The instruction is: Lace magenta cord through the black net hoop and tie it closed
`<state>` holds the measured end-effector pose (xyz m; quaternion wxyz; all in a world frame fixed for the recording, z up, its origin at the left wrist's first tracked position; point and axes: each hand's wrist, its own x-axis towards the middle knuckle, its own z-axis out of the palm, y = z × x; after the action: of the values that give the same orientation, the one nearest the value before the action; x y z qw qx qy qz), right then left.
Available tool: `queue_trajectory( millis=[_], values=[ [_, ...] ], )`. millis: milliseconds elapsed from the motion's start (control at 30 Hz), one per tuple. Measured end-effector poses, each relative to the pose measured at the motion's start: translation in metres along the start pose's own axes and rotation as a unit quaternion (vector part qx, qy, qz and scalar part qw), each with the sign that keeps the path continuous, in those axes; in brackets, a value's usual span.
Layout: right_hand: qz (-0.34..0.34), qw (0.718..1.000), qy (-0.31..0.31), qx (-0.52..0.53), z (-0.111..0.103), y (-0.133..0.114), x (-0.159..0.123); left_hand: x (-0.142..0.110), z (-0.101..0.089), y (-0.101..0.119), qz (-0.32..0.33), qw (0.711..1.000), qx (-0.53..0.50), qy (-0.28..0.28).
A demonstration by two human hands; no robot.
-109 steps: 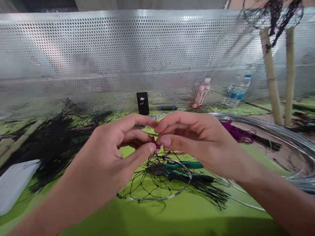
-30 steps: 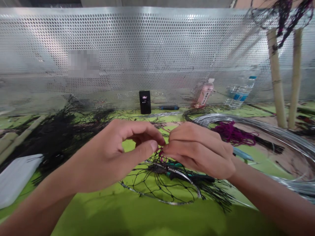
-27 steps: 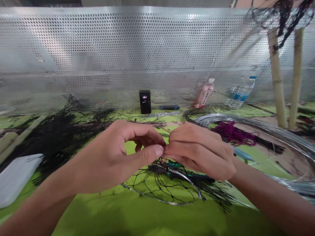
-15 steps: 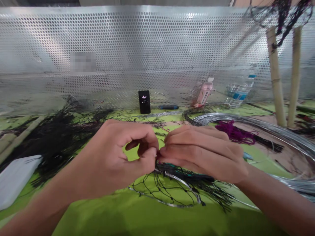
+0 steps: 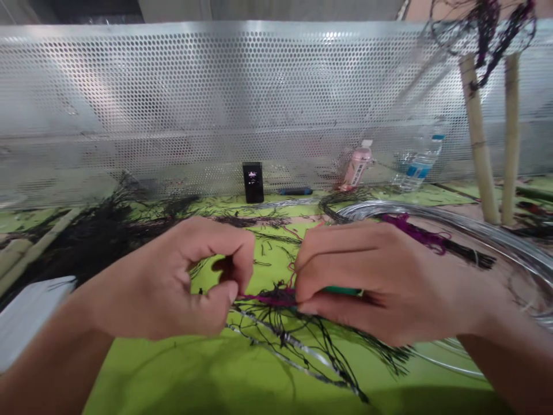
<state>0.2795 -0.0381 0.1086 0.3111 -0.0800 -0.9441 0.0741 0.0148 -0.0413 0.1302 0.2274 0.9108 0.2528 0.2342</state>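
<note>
My left hand (image 5: 173,282) is closed, thumb and forefinger pinching the end of a purple thread (image 5: 276,298). That thread runs taut to my right hand (image 5: 371,282), whose fingers are pressed together on the bundle of black cords (image 5: 334,340) where the purple lies around it. Below both hands hangs a bent silver wire hoop (image 5: 309,350) with black knotted netting tied to it. Loose cord ends fan out under my right hand. A green piece (image 5: 343,290) shows between its fingers; what it is I cannot make out.
A large coil of silver wire (image 5: 458,222) lies at the right with purple cord (image 5: 410,230) on it. Black netting (image 5: 99,236) and a white slab (image 5: 34,317) are at the left. Behind stand a phone (image 5: 253,182), bottles (image 5: 356,169) and a perforated metal panel (image 5: 224,104).
My hands have moved apart, the left to the left and downward, drawing the purple thread out between them. The wire hoop has tilted and looks narrower.
</note>
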Motion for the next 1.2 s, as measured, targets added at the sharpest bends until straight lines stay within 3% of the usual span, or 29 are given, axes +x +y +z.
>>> queue_trajectory(
  millis=[100,200,300,433,533,700,1000,1200],
  values=[
    [0.028,0.997,-0.003,0.065,0.001,-0.001,0.001,0.002,0.003,0.002,-0.029,0.992,-0.111,-0.053],
    [0.096,0.988,-0.006,0.118,0.001,-0.002,0.001,0.004,0.008,0.002,-0.050,0.979,-0.187,-0.064],
    [0.162,0.961,-0.013,0.224,0.002,-0.001,0.001,0.006,0.013,-0.003,-0.049,0.958,-0.273,-0.071],
    [0.197,0.923,-0.018,0.330,0.005,0.005,0.003,0.011,0.016,-0.015,-0.014,0.929,-0.363,-0.074],
    [0.202,0.914,-0.018,0.351,0.009,0.008,0.004,0.015,0.019,-0.021,0.018,0.922,-0.384,-0.056],
    [0.208,0.897,-0.002,0.391,0.013,0.009,0.005,0.015,0.027,-0.030,0.046,0.906,-0.414,-0.078],
    [0.195,0.920,0.000,0.340,0.009,0.017,0.002,0.020,0.018,-0.037,0.020,0.922,-0.385,-0.029],
    [0.234,0.926,-0.004,0.295,0.007,0.016,0.002,0.017,0.015,-0.038,-0.011,0.938,-0.347,-0.017]
  ],
)
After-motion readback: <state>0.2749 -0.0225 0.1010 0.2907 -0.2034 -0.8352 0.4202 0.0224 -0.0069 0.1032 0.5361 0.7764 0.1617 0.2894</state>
